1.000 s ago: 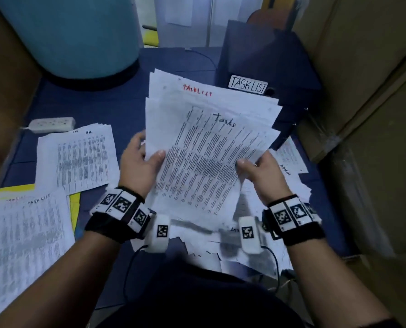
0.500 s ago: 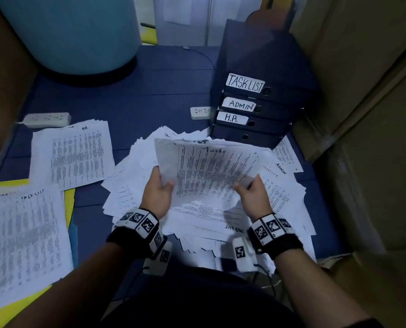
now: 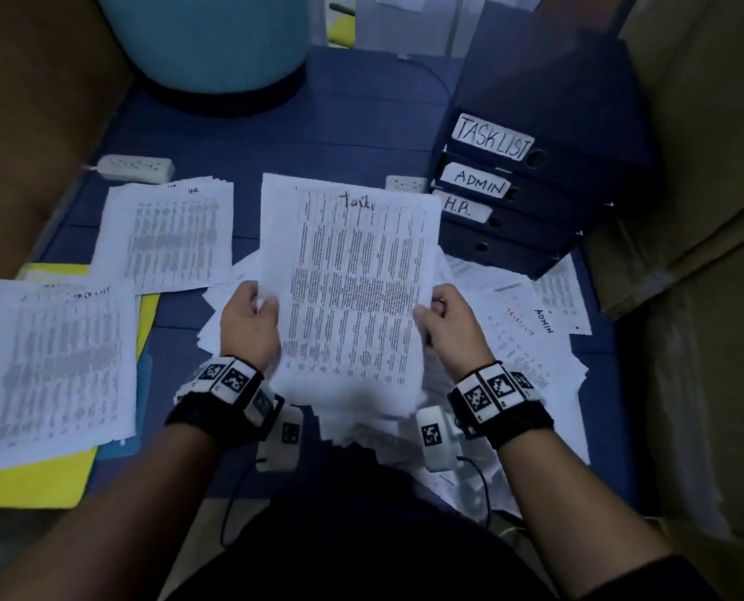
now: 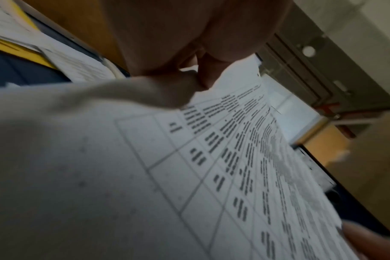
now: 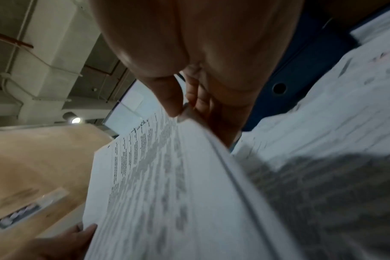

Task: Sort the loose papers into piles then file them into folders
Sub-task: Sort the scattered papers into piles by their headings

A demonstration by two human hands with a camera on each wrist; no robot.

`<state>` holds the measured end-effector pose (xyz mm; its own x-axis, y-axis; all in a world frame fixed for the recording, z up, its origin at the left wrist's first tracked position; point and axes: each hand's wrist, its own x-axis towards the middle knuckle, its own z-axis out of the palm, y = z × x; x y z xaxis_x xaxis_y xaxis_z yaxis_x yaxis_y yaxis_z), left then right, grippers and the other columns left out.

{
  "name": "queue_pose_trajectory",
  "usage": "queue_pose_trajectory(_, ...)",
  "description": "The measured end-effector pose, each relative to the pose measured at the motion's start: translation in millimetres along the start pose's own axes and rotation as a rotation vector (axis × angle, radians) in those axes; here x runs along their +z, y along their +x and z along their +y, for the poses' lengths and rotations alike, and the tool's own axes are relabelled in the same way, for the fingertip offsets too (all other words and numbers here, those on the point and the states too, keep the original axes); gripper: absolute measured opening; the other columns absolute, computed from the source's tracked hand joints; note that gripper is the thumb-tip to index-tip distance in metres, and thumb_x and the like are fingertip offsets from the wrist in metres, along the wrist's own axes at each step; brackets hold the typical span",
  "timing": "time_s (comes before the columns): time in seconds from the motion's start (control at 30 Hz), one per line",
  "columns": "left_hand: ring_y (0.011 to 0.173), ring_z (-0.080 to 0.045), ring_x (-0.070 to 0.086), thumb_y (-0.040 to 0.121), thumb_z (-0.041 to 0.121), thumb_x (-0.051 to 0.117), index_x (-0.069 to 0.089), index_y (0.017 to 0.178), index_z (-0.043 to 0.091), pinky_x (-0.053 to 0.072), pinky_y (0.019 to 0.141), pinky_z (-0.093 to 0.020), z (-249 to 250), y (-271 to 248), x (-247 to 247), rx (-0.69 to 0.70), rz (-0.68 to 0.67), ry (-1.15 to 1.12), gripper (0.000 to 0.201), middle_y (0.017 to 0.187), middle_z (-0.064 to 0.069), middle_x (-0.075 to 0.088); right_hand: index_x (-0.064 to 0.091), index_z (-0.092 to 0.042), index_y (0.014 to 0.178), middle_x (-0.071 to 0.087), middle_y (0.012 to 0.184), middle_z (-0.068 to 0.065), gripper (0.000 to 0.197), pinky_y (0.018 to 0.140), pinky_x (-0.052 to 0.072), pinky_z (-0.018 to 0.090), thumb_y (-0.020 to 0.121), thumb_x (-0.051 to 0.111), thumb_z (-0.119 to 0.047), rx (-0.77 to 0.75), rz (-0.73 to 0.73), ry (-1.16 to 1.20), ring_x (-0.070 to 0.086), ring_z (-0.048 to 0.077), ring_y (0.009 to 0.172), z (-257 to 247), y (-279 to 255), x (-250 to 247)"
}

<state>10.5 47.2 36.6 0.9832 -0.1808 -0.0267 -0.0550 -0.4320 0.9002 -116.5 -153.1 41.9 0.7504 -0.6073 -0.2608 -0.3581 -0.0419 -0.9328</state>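
White paper sheaf (image 3: 353, 288), left hand (image 3: 249, 327) and right hand (image 3: 452, 327) pinching its sides

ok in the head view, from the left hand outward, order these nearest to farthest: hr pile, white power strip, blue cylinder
From the left hand, which grips the left edge of the tasks sheet:
1. HR pile, just up and to its left on the blue floor.
2. White power strip, beyond that pile's far-left corner.
3. Blue cylinder, farthest, at the top left of the view.
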Motion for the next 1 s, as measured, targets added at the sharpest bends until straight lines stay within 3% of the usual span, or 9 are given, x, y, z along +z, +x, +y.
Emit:
queue_pose_trajectory(0.07, 0.058, 0.001, 0.044, 0.094, 0.004, 0.047, 0.050, 0.086, 0.007, 0.034, 0.058, -0.016, -16.4, 5.7, -23.3, -0.059, 0.082, 0.019, 0.009, 0.070, 0.002, 0.050, 0.050, -0.019, 0.090, 0.050, 0.062, -0.006, 0.009, 0.061, 0.040, 0.029, 0.095, 0.056, -0.014, 0.044, -0.127, -0.041, 0.047, 0.012, 0.056, 1.6, -0.2, 22.3)
queue_pose_trajectory(0.13, 0.073, -0.015, 0.054, 0.094, 0.008, 0.048, 0.059, 0.102, 0.006, 0.039, 0.070, -0.024, -34.3, 14.5, -46.7, -0.147, 0.135, 0.008, 0.013, 0.086, -0.004, 0.060, 0.051, -0.016, 0.097, 0.056, 0.063, -0.009, 0.005, 0.056, 0.041, 0.024, 0.096, 0.054, -0.012, 0.074, -0.278, -0.141, 0.052, 0.008, 0.053, -3.3, -5.2, 47.6)
queue_pose_trajectory(0.3, 0.070, -0.023, 0.055, 0.095, 0.010, 0.048, 0.054, 0.116, 0.011, 0.045, 0.065, -0.029, -78.2, 29.3, -123.5, -0.289, 0.229, 0.027, 0.022, 0.085, -0.006, 0.060, 0.043, -0.015, 0.085, 0.043, 0.071, 0.005, 0.012, 0.065, 0.031, 0.031, 0.092, 0.050, -0.009, 0.051, -0.407, -0.308, 0.037, 0.018, 0.063, -1.8, -6.4, 141.0)
queue_pose_trajectory(0.43, 0.085, -0.027, 0.054, 0.095, 0.010, 0.049, 0.046, 0.132, 0.015, 0.042, 0.079, -0.033, -109.5, 34.9, -192.3, -0.357, 0.290, 0.079, 0.038, 0.092, -0.007, 0.055, 0.035, -0.015, 0.078, 0.039, 0.067, 0.006, 0.021, 0.059, 0.028, 0.029, 0.091, 0.048, -0.003, 0.067, -0.469, -0.303, 0.035, 0.019, 0.060, -9.8, -9.9, 223.1)
queue_pose_trajectory(0.57, 0.101, -0.026, 0.055, 0.092, 0.007, 0.050, 0.049, 0.135, 0.017, 0.037, 0.080, -0.029, -136.8, 38.4, -251.5, -0.409, 0.347, 0.119, 0.044, 0.125, -0.011, 0.058, 0.034, -0.022, 0.071, 0.039, 0.064, -0.005, 0.033, 0.059, 0.033, 0.027, 0.093, 0.050, -0.003, 0.068, -0.516, -0.301, 0.039, 0.013, 0.057, -17.7, -10.3, 301.3)
queue_pose_trajectory(0.67, 0.117, -0.028, 0.051, 0.091, 0.009, 0.052, 0.047, 0.138, 0.019, 0.039, 0.084, -0.031, -147.7, 39.5, -282.0, -0.465, 0.347, 0.199, 0.049, 0.137, -0.012, 0.050, 0.032, -0.018, 0.070, 0.043, 0.068, 0.003, 0.032, 0.062, 0.037, 0.031, 0.093, 0.051, -0.006, 0.078, -0.518, -0.381, 0.044, 0.020, 0.063, -18.6, -9.0, 355.2)
queue_pose_trajectory(0.83, 0.125, -0.031, 0.046, 0.093, 0.013, 0.055, 0.048, 0.135, 0.019, 0.040, 0.096, -0.044, -161.6, 39.4, -303.9, -0.471, 0.248, 0.310, 0.043, 0.139, -0.011, 0.048, 0.022, -0.018, 0.066, 0.026, 0.066, 0.000, 0.041, 0.049, 0.018, 0.027, 0.093, 0.047, 0.002, 0.168, -0.566, -0.602, 0.023, 0.014, 0.055, -14.2, -5.5, 414.1)
queue_pose_trajectory(0.93, 0.127, -0.026, 0.045, 0.094, 0.012, 0.054, 0.049, 0.134, 0.018, 0.041, 0.096, -0.042, -160.5, 38.2, -303.8, -0.437, 0.183, 0.296, 0.041, 0.138, -0.008, 0.048, 0.024, -0.026, 0.066, 0.029, 0.068, -0.007, 0.041, 0.051, 0.027, 0.020, 0.096, 0.047, -0.009, 0.147, -0.602, -0.674, 0.025, 0.005, 0.057, -8.9, -7.2, 423.1)
queue_pose_trajectory(1.0, 0.127, -0.025, 0.047, 0.094, 0.010, 0.054, 0.051, 0.133, 0.017, 0.042, 0.096, -0.042, -157.7, 39.3, -296.8, -0.387, 0.158, 0.262, 0.039, 0.136, -0.007, 0.050, 0.025, -0.023, 0.066, 0.029, 0.067, -0.006, 0.040, 0.049, 0.024, 0.020, 0.098, 0.047, -0.013, 0.129, -0.552, -0.695, 0.025, 0.006, 0.055, -8.4, -9.6, 417.5)
